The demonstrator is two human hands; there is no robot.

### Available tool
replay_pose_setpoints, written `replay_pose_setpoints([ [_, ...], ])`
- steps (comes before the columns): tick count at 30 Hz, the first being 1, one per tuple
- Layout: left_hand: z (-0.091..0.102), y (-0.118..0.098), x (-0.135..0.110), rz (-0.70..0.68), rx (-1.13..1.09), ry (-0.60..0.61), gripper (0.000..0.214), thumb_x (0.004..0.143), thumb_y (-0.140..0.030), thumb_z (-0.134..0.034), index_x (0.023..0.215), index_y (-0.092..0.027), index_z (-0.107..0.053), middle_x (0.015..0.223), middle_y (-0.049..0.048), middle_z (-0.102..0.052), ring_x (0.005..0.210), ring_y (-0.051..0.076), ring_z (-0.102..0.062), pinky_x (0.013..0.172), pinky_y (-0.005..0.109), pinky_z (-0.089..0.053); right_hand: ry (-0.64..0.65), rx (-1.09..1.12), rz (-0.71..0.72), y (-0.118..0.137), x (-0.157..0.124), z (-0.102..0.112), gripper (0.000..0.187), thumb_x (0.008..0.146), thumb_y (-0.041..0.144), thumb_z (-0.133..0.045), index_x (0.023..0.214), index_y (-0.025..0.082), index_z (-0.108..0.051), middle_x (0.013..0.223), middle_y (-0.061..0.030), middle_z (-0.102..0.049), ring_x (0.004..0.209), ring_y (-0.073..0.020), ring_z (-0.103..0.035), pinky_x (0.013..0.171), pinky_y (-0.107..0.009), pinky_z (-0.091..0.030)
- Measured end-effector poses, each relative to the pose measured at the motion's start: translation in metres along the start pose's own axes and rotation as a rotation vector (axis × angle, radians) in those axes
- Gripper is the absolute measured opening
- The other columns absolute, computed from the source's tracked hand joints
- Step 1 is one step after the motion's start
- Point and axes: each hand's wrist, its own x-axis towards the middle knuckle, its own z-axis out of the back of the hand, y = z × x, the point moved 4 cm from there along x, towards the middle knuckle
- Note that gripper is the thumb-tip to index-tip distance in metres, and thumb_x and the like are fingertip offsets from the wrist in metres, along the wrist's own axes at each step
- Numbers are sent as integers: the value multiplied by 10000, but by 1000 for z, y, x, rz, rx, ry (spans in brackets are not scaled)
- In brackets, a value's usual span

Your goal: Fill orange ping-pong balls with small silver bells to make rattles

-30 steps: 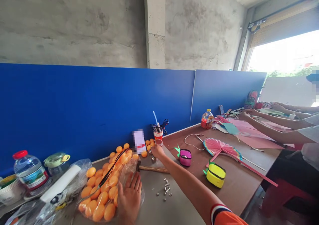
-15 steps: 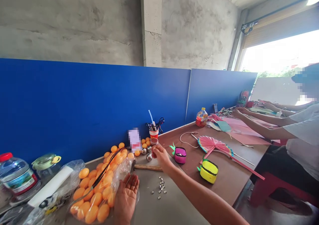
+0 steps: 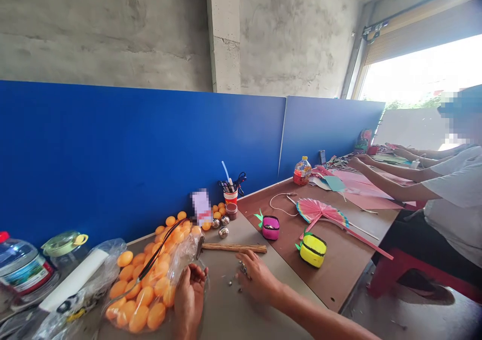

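Note:
My left hand [image 3: 190,292] rests palm up at the table's front, fingers loosely curled and nothing visible in it. Right beside it lies a clear plastic bag of orange plastic balls [image 3: 146,295]. My right hand [image 3: 258,277] is lowered over a small group of shiny silver beads [image 3: 243,268], fingers reaching down among them and slightly blurred. Its palm side is hidden from me. A couple of loose beads lie just left of its fingers. Behind both hands is a hammer with a wooden handle [image 3: 233,248], and past it sit three larger silver balls [image 3: 223,232].
A purple pouch [image 3: 270,228] and a yellow pouch [image 3: 313,251] sit to the right, near a pink folding fan [image 3: 322,213]. A cup of pens [image 3: 230,196] stands by the blue partition [image 3: 143,164]. Co-workers [image 3: 452,179] sit at the far right.
My right hand has come down and nearer, from by the larger silver balls to the small beads. My left hand's fingers have curled. The view has shifted slightly.

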Motion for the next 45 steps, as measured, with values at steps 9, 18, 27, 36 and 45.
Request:
replay_pose_setpoints([
  [9, 2, 3, -4, -4, 51, 63, 187, 844, -161, -526, 703, -197, -643, 639, 6, -641, 593, 123, -614, 682, 266, -547, 149, -202, -92, -11, -13, -18, 695, 839, 364, -503, 1450, 79, -334, 1515, -213, -275, 1418, -354, -187, 1131, -524, -185],
  [18, 0, 4, -4, 6, 59, 31, 161, 818, -192, -566, 687, -148, -649, 632, 18, -645, 596, 123, -612, 663, 274, -559, 211, -123, -35, 19, -7, -41, 786, 790, 394, -577, 1460, 83, -310, 1520, -227, -252, 1414, -373, -183, 1133, -522, -170],
  [27, 1, 4, -1, 18, 69, 36, 135, 779, -227, -598, 673, -159, -648, 606, 9, -642, 577, 125, -604, 611, 258, -536, 112, 27, 139, 23, 20, -51, 591, 736, 266, -620, 1302, 136, -504, 1395, -191, -443, 1297, -298, -407, 1073, -423, -337],
  [36, -1, 6, -4, 35, 47, 12, 164, 831, -210, -550, 704, -149, -636, 629, 9, -645, 590, 119, -607, 634, 260, -531, -141, -234, -79, -10, 123, -16, 650, 756, 323, -640, 1341, 139, -425, 1410, -190, -367, 1281, -334, -354, 1037, -432, -297],
  [45, 2, 6, -3, 68, 26, 4, 235, 857, -191, -519, 644, -186, -619, 596, 10, -626, 579, 127, -588, 709, 310, -523, -4, -388, -390, 1, 175, -46, 446, 793, 251, -602, 1222, 141, -546, 1279, -215, -421, 1151, -354, -432, 832, -455, -439],
])
